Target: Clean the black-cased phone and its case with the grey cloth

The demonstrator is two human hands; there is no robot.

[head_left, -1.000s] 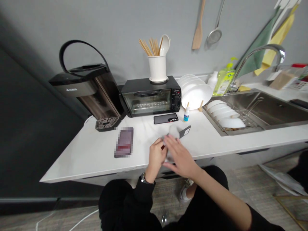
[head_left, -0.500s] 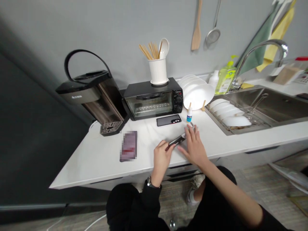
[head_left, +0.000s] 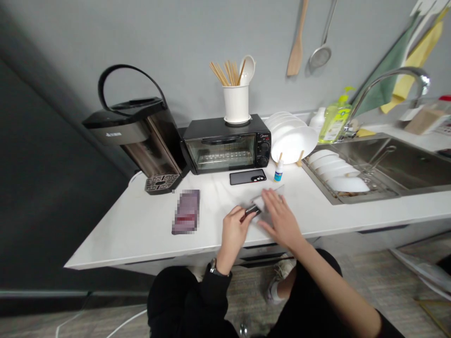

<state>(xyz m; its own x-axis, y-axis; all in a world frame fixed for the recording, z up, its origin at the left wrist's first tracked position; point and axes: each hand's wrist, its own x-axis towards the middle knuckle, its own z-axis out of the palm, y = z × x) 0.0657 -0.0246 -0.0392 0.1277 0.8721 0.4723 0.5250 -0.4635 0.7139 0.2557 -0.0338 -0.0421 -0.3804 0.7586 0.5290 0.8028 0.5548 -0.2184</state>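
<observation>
My left hand [head_left: 233, 230] is closed on the near end of a dark, flat, phone-like device [head_left: 252, 211], held tilted above the counter. Over its far end lies my right hand [head_left: 280, 218], fingers fairly straight, pressing a thin whitish-grey cloth [head_left: 259, 202] against it. A corner of the cloth sticks out past the fingertips. Just beyond the hands are a black-rimmed phone case [head_left: 243, 177] with camera cut-outs and a small white bottle [head_left: 278, 172] with a blue label. To the left lies a pixelated purplish flat item [head_left: 186, 212].
A black toaster oven [head_left: 225, 146] carries a white holder [head_left: 236, 104] of chopsticks and a spoon. A water dispenser [head_left: 141, 141] stands at left. Racked plates [head_left: 294, 143], a soap bottle [head_left: 334, 121] and a sink [head_left: 416, 173] with bowls are on the right of the white counter [head_left: 116, 234].
My right hand has slid a little left along the device with the cloth, and more of the cloth shows. My left hand still grips the device. The camera view has shifted slightly.
</observation>
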